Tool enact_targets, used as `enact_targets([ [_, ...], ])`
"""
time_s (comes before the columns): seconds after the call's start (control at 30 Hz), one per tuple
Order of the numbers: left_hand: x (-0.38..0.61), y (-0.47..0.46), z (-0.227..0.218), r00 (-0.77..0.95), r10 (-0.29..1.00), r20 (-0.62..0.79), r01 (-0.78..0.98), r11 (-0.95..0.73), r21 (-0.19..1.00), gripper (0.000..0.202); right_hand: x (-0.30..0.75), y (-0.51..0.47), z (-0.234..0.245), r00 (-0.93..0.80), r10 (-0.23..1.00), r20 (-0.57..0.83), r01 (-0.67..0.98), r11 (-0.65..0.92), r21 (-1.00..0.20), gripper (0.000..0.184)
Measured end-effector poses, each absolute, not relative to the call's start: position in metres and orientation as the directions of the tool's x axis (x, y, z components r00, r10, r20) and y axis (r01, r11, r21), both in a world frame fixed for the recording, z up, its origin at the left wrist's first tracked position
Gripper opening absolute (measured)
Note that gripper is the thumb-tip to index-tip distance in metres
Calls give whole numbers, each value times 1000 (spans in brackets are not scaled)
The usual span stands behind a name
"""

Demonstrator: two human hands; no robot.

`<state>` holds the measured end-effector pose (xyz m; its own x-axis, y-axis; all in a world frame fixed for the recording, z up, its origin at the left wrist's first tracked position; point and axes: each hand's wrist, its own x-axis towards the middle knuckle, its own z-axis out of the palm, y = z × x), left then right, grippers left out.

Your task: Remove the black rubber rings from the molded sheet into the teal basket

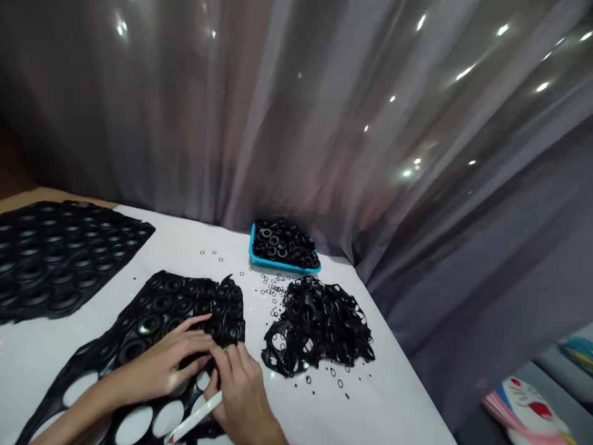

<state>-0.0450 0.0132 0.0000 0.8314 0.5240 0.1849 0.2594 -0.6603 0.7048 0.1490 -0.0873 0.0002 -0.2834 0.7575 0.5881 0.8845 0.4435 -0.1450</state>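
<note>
A black rubber sheet [157, 303] moulded with rows of rings lies on the white table before me. Its near part has round holes through which white shows. My left hand [180, 355] rests over the sheet, one finger stretched out, thumb and forefinger closed on the rubber. Against its fingertips is my right hand [243, 389], fingers curled down at the sheet. A white pen-like tool [197, 415] with a reddish end is held in the right hand and slants toward the lower left. The exact spot where the fingers meet the rubber is hidden.
A blue basket [285, 267] full of black rings stands at the back. Right of the sheet lies a heap of holed black rubber scrap [324, 321], with small thin rings [273, 287] scattered around. Another ringed sheet [69, 253] lies left. A grey curtain [296, 123] hangs behind.
</note>
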Motion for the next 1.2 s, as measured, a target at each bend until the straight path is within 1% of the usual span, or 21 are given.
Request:
enact_targets([
  [0.03,-45,13,1,832,524,179,264,-659,704,26,152,-88,3,-345,760,551,868,481,-120,55],
  [0.07,-45,12,4,840,517,161,268,-655,706,27,156,-88,5,-390,744,543,848,520,-104,54],
  [0.13,-43,12,9,865,490,106,277,-643,714,30,164,-91,7,-410,679,610,815,573,-90,45],
  [0.23,-41,13,16,880,472,52,291,-623,726,34,176,-94,3,-318,577,752,804,585,-108,37],
  [0.3,-40,13,19,876,477,66,285,-624,728,37,181,-94,-1,-211,549,809,811,560,-168,38],
  [0.33,-39,13,19,872,481,89,275,-633,724,37,182,-92,-3,-151,551,821,809,545,-218,37],
  [0.4,-39,13,20,857,495,143,259,-653,712,36,185,-86,-2,-28,633,774,786,493,-374,31],
  [0.47,-38,12,21,845,511,158,261,-651,713,32,190,-77,4,90,746,659,713,414,-566,20],
  [0.5,-38,12,23,844,516,146,267,-640,721,29,194,-72,9,166,784,598,662,361,-656,15],
  [0.53,-38,11,25,845,518,130,272,-626,730,27,200,-66,16,252,797,548,605,312,-733,12],
  [0.6,-37,10,29,851,514,107,273,-608,746,25,220,-52,30,453,744,491,513,233,-826,16],
  [0.63,-37,10,30,853,512,102,273,-604,749,24,235,-42,38,516,709,480,503,203,-840,20],
  [0.67,-37,9,31,854,511,96,276,-601,750,25,251,-30,46,546,675,496,527,182,-830,24],
  [0.73,-37,8,30,854,514,77,291,-596,748,25,289,0,62,553,639,535,633,95,-768,29],
  [0.8,-37,6,27,845,530,70,310,-591,745,26,328,39,78,546,672,500,727,-84,-681,26],
  [0.83,-37,6,25,838,540,77,312,-591,744,26,346,61,86,553,682,478,729,-120,-674,24],
  [0.93,-36,6,20,828,551,105,301,-595,746,27,391,123,100,582,707,402,710,-200,-676,19],
  [1.07,-35,10,22,833,549,72,326,-592,737,27,422,183,98,631,710,314,680,-310,-664,10],
  [1.13,-34,11,23,852,522,33,335,-594,732,27,427,203,94,626,723,292,679,-322,-660,9],
  [1.2,-34,11,22,855,518,5,353,-590,726,27,428,216,90,588,757,284,693,-291,-660,10],
])
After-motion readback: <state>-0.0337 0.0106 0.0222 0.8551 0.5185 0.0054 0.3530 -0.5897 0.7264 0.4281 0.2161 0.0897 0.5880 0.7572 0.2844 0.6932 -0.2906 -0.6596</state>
